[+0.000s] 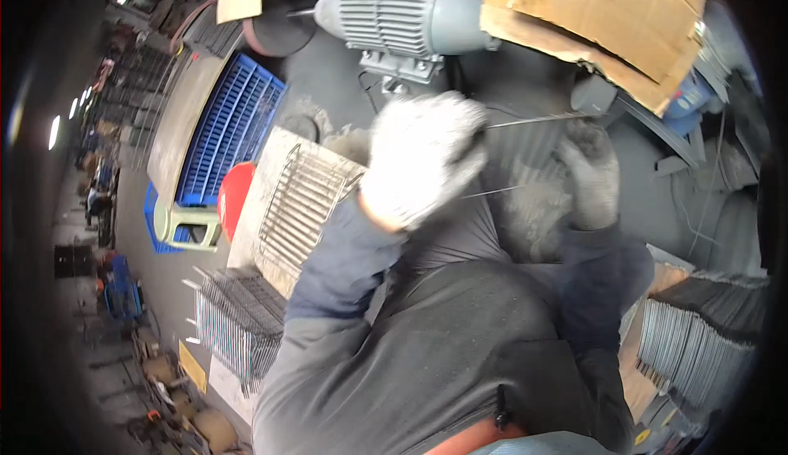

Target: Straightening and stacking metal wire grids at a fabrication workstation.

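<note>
My left hand [423, 159], in a white glove and smeared by motion, is raised in front of my lap. My right hand [593, 172], in a greyer glove, is level with it to the right, fingers curled. Between them stretches a blurred wire rack [533, 120]; its two thin edge rods show best, its inner wires only as faint streaks. Both hands grip it at the sides. Left of my left forearm, another wire rack [304, 204] lies flat on a pale board. A stack of wire racks [238, 324] stands nearer, by my left elbow.
A grey motor [390, 16] stands ahead, with cardboard [599, 20] to its right. A blue plastic crate [232, 130], a green stool [189, 227] and a red round thing [236, 196] are at left. More stacked racks [698, 348] are at lower right.
</note>
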A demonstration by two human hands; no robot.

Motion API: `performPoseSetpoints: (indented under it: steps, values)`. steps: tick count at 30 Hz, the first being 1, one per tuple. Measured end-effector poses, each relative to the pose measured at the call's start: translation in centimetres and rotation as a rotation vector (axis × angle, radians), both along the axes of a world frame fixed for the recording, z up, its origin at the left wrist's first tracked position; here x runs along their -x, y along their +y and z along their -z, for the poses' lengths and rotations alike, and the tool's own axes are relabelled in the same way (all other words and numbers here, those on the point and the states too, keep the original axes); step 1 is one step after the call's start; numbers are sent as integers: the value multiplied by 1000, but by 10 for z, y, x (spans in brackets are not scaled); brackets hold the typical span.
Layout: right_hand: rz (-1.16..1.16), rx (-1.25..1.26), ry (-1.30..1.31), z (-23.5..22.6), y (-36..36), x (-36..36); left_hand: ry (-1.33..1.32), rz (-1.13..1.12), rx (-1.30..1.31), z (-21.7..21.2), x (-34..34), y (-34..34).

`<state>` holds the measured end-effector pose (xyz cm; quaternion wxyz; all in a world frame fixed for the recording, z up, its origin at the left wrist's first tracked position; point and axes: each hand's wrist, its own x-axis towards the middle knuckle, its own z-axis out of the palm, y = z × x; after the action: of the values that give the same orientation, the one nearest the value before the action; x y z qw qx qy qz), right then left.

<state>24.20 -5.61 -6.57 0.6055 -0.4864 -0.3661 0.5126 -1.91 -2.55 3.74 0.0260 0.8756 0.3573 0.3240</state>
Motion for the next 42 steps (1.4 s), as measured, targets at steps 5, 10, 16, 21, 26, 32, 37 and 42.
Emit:
performPoseSetpoints:
  steps: [5, 10, 16, 21, 26, 32, 37, 42]
  values:
    - [195, -65, -27, 72, 1, -74, -606, -172, 200, 106, -59, 38]
    - [299, 138, -94, 92, -7, -129, -846, 138, 1207, 212, -136, 67]
    - [375, 190, -146, 135, -12, -191, -703, 87, 1290, 257, -196, 87]
    - [360, 269, -67, 143, 25, -145, -878, 76, 1368, 278, -159, 91]
    - [395, 296, -272, 147, 26, -131, -841, 1, 1403, 273, -157, 104]
    - [463, 315, -319, 127, -1, -195, -689, 111, 1242, 279, -218, 89]
    - [311, 454, -168, 152, 50, -111, -864, -49, 1385, 289, -129, 109]
    - [427, 313, -443, 183, 27, -152, -687, 67, 1380, 270, -156, 120]
